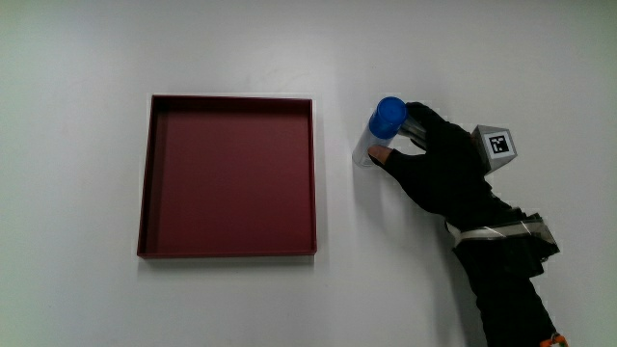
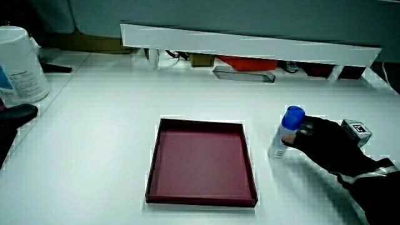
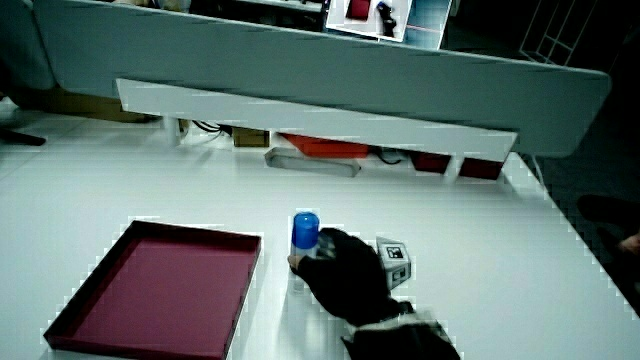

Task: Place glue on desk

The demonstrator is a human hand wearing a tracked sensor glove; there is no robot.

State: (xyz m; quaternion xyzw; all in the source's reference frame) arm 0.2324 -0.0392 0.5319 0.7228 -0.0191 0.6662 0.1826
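A glue stick (image 1: 377, 130) with a blue cap and a clear body stands upright on the white table beside the dark red tray (image 1: 154, 183). It shows in both side views as glue stick (image 2: 286, 131) and glue stick (image 3: 303, 243). The gloved hand (image 1: 424, 154) is at the glue stick, fingers curled around its body, with the patterned cube (image 1: 496, 146) on its back. The hand (image 2: 325, 145) rests low on the table beside the tray (image 2: 156, 150), and the hand (image 3: 345, 272) covers the stick's lower part in a side view. The tray (image 3: 95, 300) holds nothing.
A white tub (image 2: 19, 62) stands at the table's edge, away from the tray. A low white partition (image 2: 250, 42) runs along the table, with a shallow grey dish (image 2: 244, 75) just in front of it. A dark object (image 2: 15, 115) lies near the tub.
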